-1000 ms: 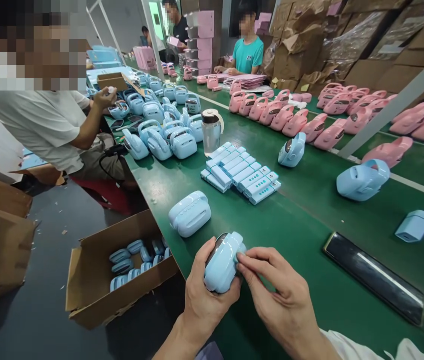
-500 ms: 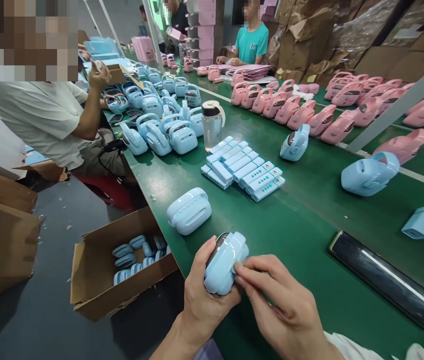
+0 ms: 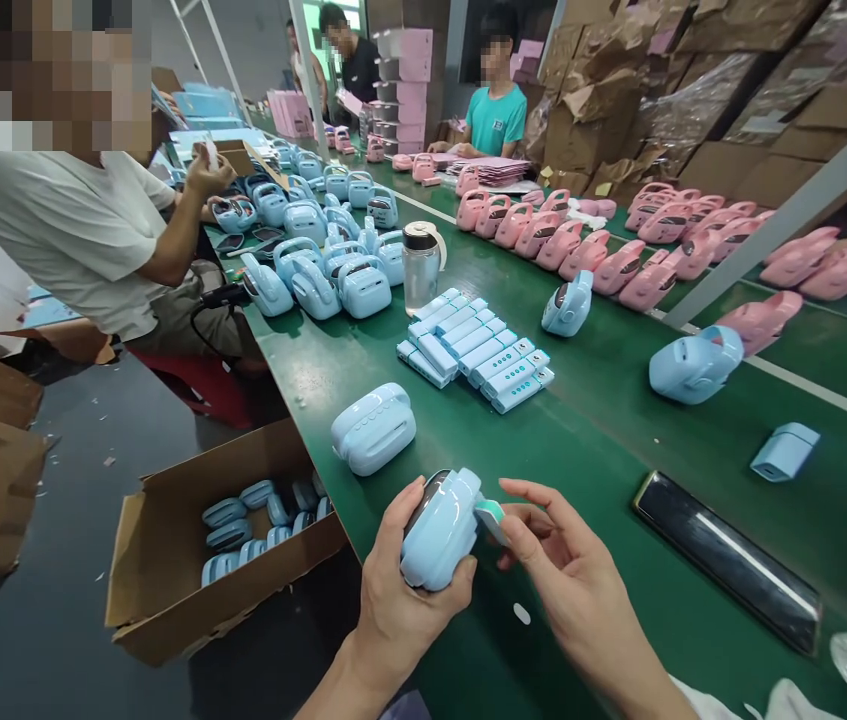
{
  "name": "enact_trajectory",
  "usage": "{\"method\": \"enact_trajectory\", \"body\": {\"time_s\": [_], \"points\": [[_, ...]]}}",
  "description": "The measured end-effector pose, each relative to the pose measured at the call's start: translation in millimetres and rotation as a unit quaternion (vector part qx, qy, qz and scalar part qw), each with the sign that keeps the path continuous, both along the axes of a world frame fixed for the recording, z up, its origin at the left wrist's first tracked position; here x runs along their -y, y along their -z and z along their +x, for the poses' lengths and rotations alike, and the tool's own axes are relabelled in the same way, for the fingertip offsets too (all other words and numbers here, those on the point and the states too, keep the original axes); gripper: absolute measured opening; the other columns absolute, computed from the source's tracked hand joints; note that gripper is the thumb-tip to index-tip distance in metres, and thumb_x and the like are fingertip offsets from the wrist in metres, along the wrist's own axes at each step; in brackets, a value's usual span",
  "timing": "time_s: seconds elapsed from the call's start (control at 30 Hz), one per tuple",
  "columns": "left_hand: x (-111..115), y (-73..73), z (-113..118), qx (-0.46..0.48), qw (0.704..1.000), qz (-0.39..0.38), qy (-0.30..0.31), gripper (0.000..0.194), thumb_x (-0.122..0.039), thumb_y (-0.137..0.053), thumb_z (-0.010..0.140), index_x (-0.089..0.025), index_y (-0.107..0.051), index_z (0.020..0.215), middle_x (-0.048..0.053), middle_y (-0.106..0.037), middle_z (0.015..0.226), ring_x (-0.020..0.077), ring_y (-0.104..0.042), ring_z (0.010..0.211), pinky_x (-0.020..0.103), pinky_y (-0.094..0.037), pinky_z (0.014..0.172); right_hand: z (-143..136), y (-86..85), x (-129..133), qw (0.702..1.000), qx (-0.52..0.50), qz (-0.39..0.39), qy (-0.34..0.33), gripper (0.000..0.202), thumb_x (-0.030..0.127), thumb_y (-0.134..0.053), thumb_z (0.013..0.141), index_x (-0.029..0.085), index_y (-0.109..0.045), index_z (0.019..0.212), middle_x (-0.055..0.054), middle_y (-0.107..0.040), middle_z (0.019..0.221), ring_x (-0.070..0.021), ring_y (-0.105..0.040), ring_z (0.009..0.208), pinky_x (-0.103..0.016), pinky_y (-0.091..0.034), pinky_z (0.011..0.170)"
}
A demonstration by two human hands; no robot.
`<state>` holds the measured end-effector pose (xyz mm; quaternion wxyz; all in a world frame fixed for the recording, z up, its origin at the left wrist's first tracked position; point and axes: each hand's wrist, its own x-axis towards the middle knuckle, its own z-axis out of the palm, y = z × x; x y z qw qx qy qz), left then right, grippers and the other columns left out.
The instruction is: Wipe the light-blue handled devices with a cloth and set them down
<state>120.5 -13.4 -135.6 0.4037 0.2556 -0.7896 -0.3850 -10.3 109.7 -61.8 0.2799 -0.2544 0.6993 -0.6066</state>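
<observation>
Close to the table's near edge, my left hand [image 3: 404, 605] grips a glossy light blue plastic device [image 3: 439, 535] with a dark panel on its far left side. My right hand [image 3: 569, 570] pinches a small flat rounded piece [image 3: 492, 518], pale with a teal face, against the device's right side. Whether that piece is attached to the device I cannot tell. Below my right hand a small white oval bit [image 3: 521, 613] lies on the green table [image 3: 588, 440]. Another light blue device [image 3: 374, 428] rests just beyond my left hand.
Several light blue sticks [image 3: 475, 345] are stacked ahead, beside a clear bottle [image 3: 421, 270]. A black phone-like slab [image 3: 727, 560] and a small blue block [image 3: 784, 452] lie right. An open carton [image 3: 228, 590] stands below the left edge. A co-worker [image 3: 115, 230] sits left; pink devices [image 3: 558, 250] line the far side.
My right hand has moved slightly away from the device, its fingers spreading, and the teal-faced piece now shows. The white oval bit has come into view on the table. My view has shifted slightly.
</observation>
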Motion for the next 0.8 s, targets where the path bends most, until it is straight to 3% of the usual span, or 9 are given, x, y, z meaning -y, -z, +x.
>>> {"method": "enact_trajectory", "body": {"time_s": [0.27, 0.43, 0.7, 0.8], "points": [[-0.6, -0.6, 1.9, 0.004, 1.000, 0.016, 0.006, 0.071, -0.033, -0.078, 0.086, -0.023, -0.049, 0.149, 0.015, -0.068, 0.142, 0.0298, -0.074, 0.121, 0.040, -0.066, 0.100, 6.0, 0.8, 1.7, 0.999, 0.001, 0.052, -0.006, 0.050, 0.065, -0.060, 0.102, 0.022, -0.067, 0.126, 0.001, -0.072, 0.079, -0.0152, -0.068, 0.068, -0.026, -0.056, 0.068], [-0.5, 0.6, 1.4, 0.000, 1.000, 0.011, 0.005, 0.072, -0.031, -0.079, 0.084, -0.024, -0.049, 0.150, 0.013, -0.068, 0.141, 0.0290, -0.074, 0.121, 0.041, -0.064, 0.104, 5.7, 0.4, 4.1, 0.998, 0.018, 0.057, 0.003, 0.054, 0.066, -0.062, 0.100, 0.020, -0.069, 0.126, 0.001, -0.073, 0.075, -0.0146, -0.066, 0.063, -0.024, -0.056, 0.065], [0.5, 2.8, -0.7, -0.017, 1.000, -0.010, 0.006, 0.074, -0.031, -0.081, 0.084, -0.021, -0.049, 0.150, 0.014, -0.068, 0.144, 0.0278, -0.072, 0.127, 0.037, -0.062, 0.109, 8.6, -1.3, 0.6, 0.998, -0.012, 0.061, 0.021, 0.058, 0.068, -0.069, 0.093, 0.020, -0.073, 0.124, -0.006, -0.078, 0.096, -0.0165, -0.070, 0.075, -0.023, -0.063, 0.069], [0.3, 3.5, -0.5, -0.019, 1.000, -0.011, 0.006, 0.075, -0.031, -0.080, 0.083, -0.021, -0.048, 0.151, 0.014, -0.068, 0.145, 0.0279, -0.072, 0.128, 0.038, -0.061, 0.110, 8.8, 2.3, -3.8, 0.998, -0.030, 0.043, -0.021, 0.045, 0.060, -0.069, 0.098, 0.027, -0.072, 0.129, -0.006, -0.077, 0.112, -0.0195, -0.075, 0.098, -0.024, -0.064, 0.082]]}}
